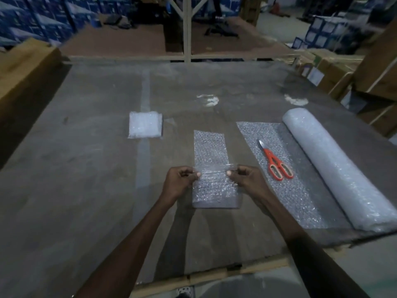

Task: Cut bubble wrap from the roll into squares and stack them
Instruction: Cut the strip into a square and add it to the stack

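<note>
A cut strip of bubble wrap (211,151) lies lengthwise on the grey table (86,168), its near end folded over. My left hand (180,183) pinches the folded edge on the left side and my right hand (247,179) pinches it on the right. The bubble wrap roll (335,168) lies at the right with a sheet (285,190) unrolled toward the middle. Orange-handled scissors (276,162) rest on that sheet, right of my right hand. A stack of cut squares (145,124) sits farther back to the left.
Cardboard boxes (343,76) crowd the right side beyond the table, and another box (21,61) stands at the far left. A wooden post (186,29) rises behind the far table edge. Blue cartons (32,18) line the back left.
</note>
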The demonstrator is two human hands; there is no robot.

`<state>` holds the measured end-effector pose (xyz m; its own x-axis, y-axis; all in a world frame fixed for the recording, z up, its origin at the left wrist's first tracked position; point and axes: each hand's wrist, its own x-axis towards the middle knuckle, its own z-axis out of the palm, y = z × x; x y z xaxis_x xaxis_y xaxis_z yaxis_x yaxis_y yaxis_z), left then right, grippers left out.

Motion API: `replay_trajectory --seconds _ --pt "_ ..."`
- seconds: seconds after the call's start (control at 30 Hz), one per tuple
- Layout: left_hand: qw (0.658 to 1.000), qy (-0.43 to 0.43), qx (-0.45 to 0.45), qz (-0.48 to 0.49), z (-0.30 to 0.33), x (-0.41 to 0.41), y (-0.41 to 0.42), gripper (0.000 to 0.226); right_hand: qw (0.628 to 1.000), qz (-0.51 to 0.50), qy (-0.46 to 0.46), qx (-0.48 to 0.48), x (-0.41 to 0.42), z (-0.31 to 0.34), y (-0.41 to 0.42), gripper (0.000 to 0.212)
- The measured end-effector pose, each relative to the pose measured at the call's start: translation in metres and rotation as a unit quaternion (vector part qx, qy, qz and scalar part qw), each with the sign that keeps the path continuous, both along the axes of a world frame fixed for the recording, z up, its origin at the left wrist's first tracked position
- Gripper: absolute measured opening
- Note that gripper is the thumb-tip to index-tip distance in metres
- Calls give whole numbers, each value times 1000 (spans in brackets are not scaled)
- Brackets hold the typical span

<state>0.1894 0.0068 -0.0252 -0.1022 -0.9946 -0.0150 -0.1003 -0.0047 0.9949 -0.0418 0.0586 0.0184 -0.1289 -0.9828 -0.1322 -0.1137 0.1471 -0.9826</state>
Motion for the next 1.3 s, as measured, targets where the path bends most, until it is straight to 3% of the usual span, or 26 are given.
replay_trajectory --seconds 0.1,0.2,0.37,0.6,0.97,1.13,1.17,1.23,1.3 --pt "1000 -11 -3 -12 -2 -4 -28 6 1000 -29 7 3 0 -2 -24 6" --pt "999 -28 -11 -18 1 -10 -55 16 998 -61 13 12 -7 -3 -53 6" --pt "999 -36 13 31 3 -21 -102 5 996 -73 33 43 -21 -6 -111 10" --pt "991 -123 6 51 1 -29 -168 13 994 -92 52 40 -28 -11 -180 13" --pt "968 -249 -15 39 -14 -37 -224 5 987 -98 94 90 -34 -40 -241 17" --pt "960 -255 -93 69 -14 -40 -195 10 974 -117 192 14 -30 -39 -222 16" --pt "955 -265 -116 68 -16 -41 -184 4 965 -101 241 -11 -25 -37 -211 16" --pt "948 -283 -143 38 -20 -43 -158 16 932 -43 356 -55 -13 -40 -189 30" --pt "936 -308 -170 -8 -26 -44 -135 21 910 15 406 -80 2 -46 -170 33"
